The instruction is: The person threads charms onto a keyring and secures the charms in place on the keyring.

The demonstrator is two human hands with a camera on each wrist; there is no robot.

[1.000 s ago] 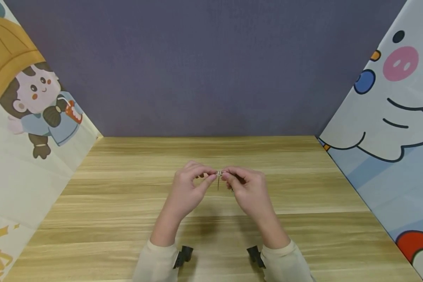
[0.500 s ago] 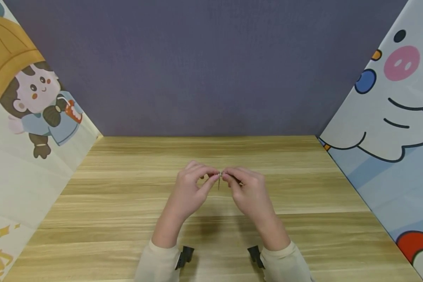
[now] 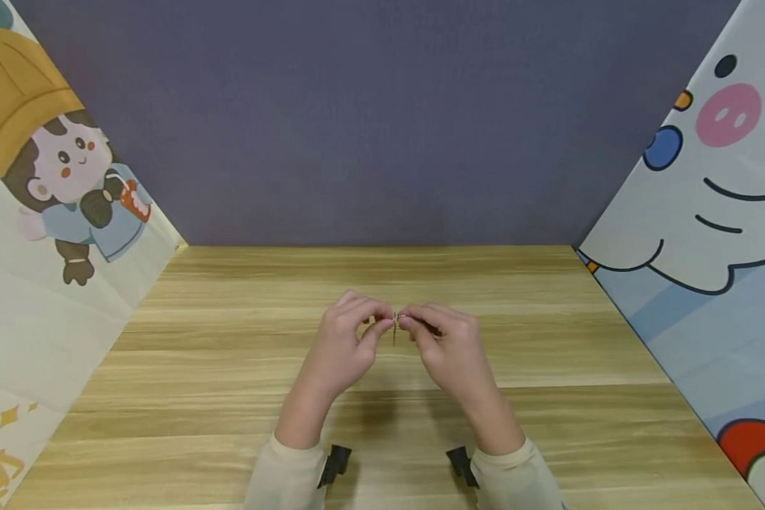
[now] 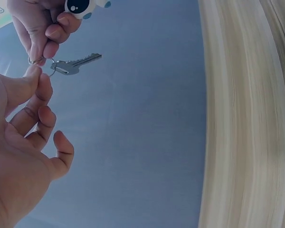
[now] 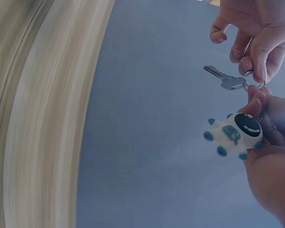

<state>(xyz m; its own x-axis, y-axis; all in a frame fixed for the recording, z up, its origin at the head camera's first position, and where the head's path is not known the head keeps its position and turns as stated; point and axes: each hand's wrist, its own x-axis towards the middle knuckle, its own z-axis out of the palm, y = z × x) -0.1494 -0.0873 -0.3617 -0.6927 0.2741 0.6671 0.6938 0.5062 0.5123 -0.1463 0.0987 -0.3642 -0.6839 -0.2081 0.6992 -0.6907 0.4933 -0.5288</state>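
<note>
A silver key (image 4: 75, 65) hangs from a thin metal split ring (image 4: 52, 72) between the two hands, above the table. My left hand (image 3: 346, 347) pinches the split ring between thumb and index finger; its other fingers are loosely bent in the left wrist view. Close against it, my right hand (image 3: 451, 348) pinches a small metal ring at the same spot. From the right hand dangles a white and teal astronaut figurine (image 5: 236, 135), hidden in the head view. Fingertips cover where the rings meet, so I cannot tell whether they are linked.
The wood-grain table (image 3: 229, 397) lies beneath both hands. A dark blue-grey panel (image 3: 382, 127) rises behind it. Printed cartoon panels stand at the left (image 3: 51, 319) and right (image 3: 676, 241). A black wrist mount (image 3: 335, 465) sits at each sleeve.
Both hands stay at almost the same place, with fingertips meeting. The left hand has shifted very slightly right, and the metal parts between the fingertips have turned a little.
</note>
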